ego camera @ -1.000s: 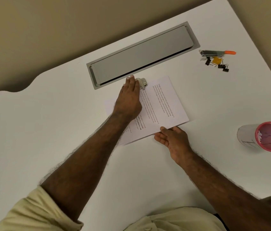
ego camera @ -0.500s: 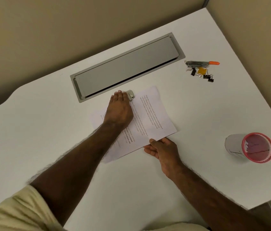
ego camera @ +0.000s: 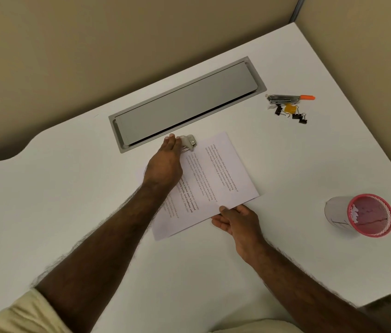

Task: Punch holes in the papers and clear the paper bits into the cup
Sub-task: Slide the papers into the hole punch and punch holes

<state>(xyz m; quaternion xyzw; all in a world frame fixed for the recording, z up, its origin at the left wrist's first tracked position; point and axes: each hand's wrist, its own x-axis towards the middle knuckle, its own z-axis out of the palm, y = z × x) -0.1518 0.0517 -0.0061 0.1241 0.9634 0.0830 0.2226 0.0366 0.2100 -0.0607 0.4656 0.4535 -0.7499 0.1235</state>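
Note:
Printed white papers (ego camera: 216, 179) lie angled on the white desk (ego camera: 69, 200). A small silver hole punch (ego camera: 189, 143) sits at the papers' far edge. My left hand (ego camera: 165, 164) lies over it, palm down, fingers pressing on its near part. My right hand (ego camera: 237, 221) pinches the papers' near edge, thumb on top. A paper cup with a pink mesh rim (ego camera: 362, 216) lies on its side at the right, several white paper bits inside it.
A grey cable tray lid (ego camera: 187, 102) is set into the desk behind the papers. A stapler with an orange tip (ego camera: 288, 98) and several binder clips (ego camera: 290, 112) lie at the far right. The desk edge drops off near the cup.
The head view has shifted, so everything sits lower and further left in the picture. Both hands keep their hold on the punch and the papers.

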